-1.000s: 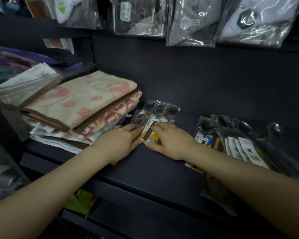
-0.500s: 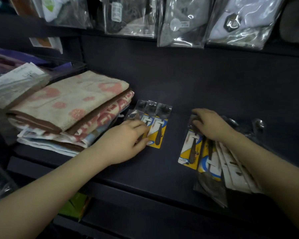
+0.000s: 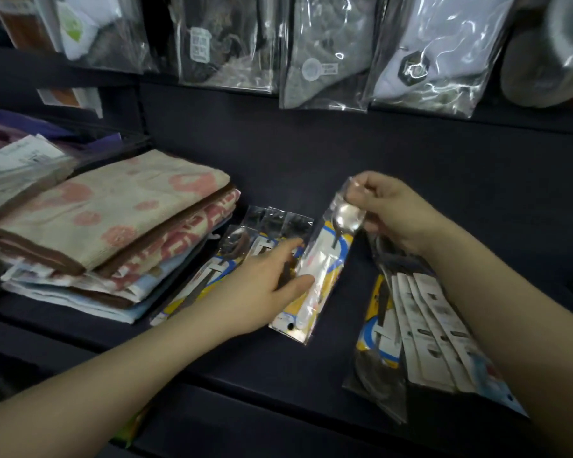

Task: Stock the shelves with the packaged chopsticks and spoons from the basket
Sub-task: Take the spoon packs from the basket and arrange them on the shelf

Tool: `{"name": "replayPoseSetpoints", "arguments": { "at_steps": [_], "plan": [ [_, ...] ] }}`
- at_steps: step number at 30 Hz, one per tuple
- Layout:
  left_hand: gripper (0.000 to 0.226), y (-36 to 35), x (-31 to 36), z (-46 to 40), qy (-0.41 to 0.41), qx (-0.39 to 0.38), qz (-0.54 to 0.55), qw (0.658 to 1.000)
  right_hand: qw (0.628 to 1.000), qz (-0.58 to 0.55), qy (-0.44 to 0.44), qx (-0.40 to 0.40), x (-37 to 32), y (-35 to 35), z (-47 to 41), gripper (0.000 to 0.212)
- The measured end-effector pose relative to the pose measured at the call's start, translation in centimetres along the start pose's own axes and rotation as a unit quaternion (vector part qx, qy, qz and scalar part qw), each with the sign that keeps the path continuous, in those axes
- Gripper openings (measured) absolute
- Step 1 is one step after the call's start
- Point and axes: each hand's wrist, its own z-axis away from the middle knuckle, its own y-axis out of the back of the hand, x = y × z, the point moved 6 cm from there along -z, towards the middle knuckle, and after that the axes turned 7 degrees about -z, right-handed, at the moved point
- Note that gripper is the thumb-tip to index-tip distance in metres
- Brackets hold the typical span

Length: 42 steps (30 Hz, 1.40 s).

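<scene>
Head view: right hand (image 3: 389, 209) pinched the top end of one packaged spoon (image 3: 318, 272), fingers curled round the clear wrap just above the spoon bowl. Pack hung tilted, top end up in the right grip, bottom end low over the shelf (image 3: 311, 365) near its front edge; could not tell if that end touched the shelf. Left hand (image 3: 262, 292) lay against the pack's left side, fingers mostly straight, fingertips (image 3: 303, 280) touching the wrap at mid-length, so that grip was wide and holding nothing. Pack sat between the two hands, right grip at its top, left fingers at its middle.

Row of spoon packs (image 3: 232, 256) lay flat on the shelf under and behind the left hand, just beside the folded towels (image 3: 113, 226) stacked at the shelf's left end. Second pile of packs (image 3: 420, 325) lay fanned toward the shelf's right front, partly under the right forearm. Bagged goods (image 3: 325, 61) hung along the upper shelf edge above.
</scene>
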Motion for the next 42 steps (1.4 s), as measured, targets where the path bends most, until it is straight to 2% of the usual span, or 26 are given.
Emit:
{"name": "replayPoseSetpoints", "arguments": {
  "at_steps": [3,5,7,9,12,16,18,20,22,24,27,33,37,42],
  "plan": [
    [0.05,0.7,-0.6,1.4,0.018,0.043,0.028,0.999,0.997,-0.069,0.025,-0.015,-1.7,-3.6,-0.2,0.019],
    [0.053,1.6,-1.4,2.7,0.04,0.067,0.037,0.996,0.996,-0.083,0.017,-0.021,-1.1,-5.8,-0.6,0.015],
    [0.06,2.1,-2.8,3.9,0.083,0.061,0.053,0.993,1.0,-0.017,-0.004,-0.011,0.5,-7.5,-1.3,0.013],
    [0.06,2.4,-4.0,5.1,0.093,0.044,0.021,0.994,0.998,0.054,-0.023,-0.007,2.7,-9.0,-2.1,0.018],
    [0.055,3.1,-5.6,6.8,0.066,0.031,-0.134,0.988,0.993,0.089,-0.071,-0.018,5.7,-10.7,-3.1,0.025],
    [0.057,2.8,-7.0,8.0,0.023,-0.012,-0.153,0.988,0.981,0.148,-0.123,0.0,7.4,-11.1,-4.1,0.023],
    [0.066,2.5,-7.2,8.3,-0.001,-0.033,-0.153,0.988,0.973,0.204,-0.107,0.005,7.2,-11.3,-4.4,0.02],
    [0.079,2.2,-7.3,8.5,-0.019,-0.049,-0.162,0.985,0.957,0.283,-0.069,0.005,6.5,-11.7,-4.3,0.006],
    [0.091,2.1,-7.4,8.5,-0.012,-0.064,-0.164,0.984,0.944,0.326,-0.042,0.023,5.9,-11.6,-4.1,0.018],
    [0.096,2.2,-7.2,8.5,-0.015,-0.066,-0.171,0.983,0.946,0.318,-0.043,0.038,6.0,-11.3,-3.9,0.022],
    [0.095,2.2,-6.9,8.4,-0.023,-0.066,-0.174,0.982,0.954,0.296,-0.04,0.032,6.4,-11.2,-3.9,0.025],
    [0.089,2.5,-6.9,8.1,-0.031,-0.067,-0.165,0.984,0.96,0.279,-0.02,-0.003,5.9,-11.0,-2.0,0.045],
    [0.087,2.6,-6.8,7.9,-0.034,-0.064,-0.173,0.982,0.946,0.323,0.003,0.0,4.2,-8.7,0.7,0.033],
    [0.064,3.6,-3.6,7.0,-0.115,0.035,-0.176,0.977,0.91,0.415,-0.004,-0.002,2.0,-4.4,6.3,0.022]
  ]
}}
